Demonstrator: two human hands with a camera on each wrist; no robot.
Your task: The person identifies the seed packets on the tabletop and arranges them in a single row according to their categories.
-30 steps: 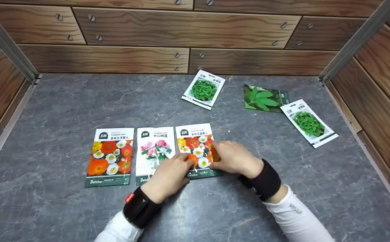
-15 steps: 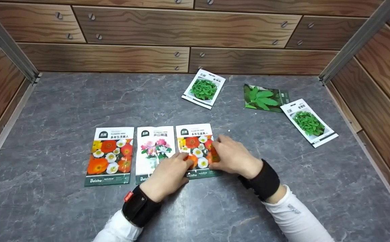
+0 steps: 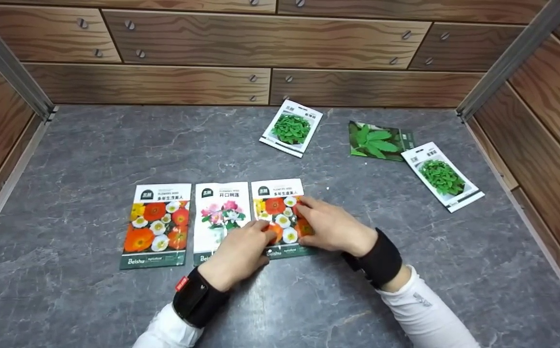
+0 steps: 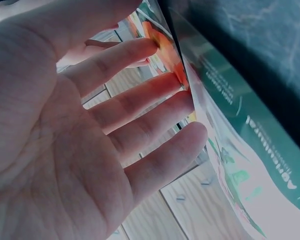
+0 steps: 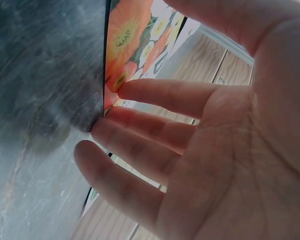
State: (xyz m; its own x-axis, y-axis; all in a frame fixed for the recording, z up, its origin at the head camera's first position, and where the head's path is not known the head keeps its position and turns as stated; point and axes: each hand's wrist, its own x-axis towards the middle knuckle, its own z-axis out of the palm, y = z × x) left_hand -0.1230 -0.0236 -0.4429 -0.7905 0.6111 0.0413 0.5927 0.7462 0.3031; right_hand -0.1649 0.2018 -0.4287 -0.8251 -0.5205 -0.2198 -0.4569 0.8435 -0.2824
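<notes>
Three flower seed packets lie face up in a row: an orange poppy packet at the left, a white packet with pink flowers in the middle and another orange poppy packet at the right. My left hand touches the right packet with its fingertips and covers the lower corner of the middle one. From the other side, my right hand rests fingertips along the right packet's edge. In both wrist views the fingers of the left hand and right hand are fairly straight, tips at the packets or table.
Toward the back lie a white packet with a leafy plant, a dark green leaf packet and a similar white packet, whose corner overlaps the green one. Wood-patterned walls enclose the grey marbled tabletop.
The right hand's index finger lifted slightly off the right packet's edge, then came down farther left on it. The left hand and all the packets stay nearly still.
</notes>
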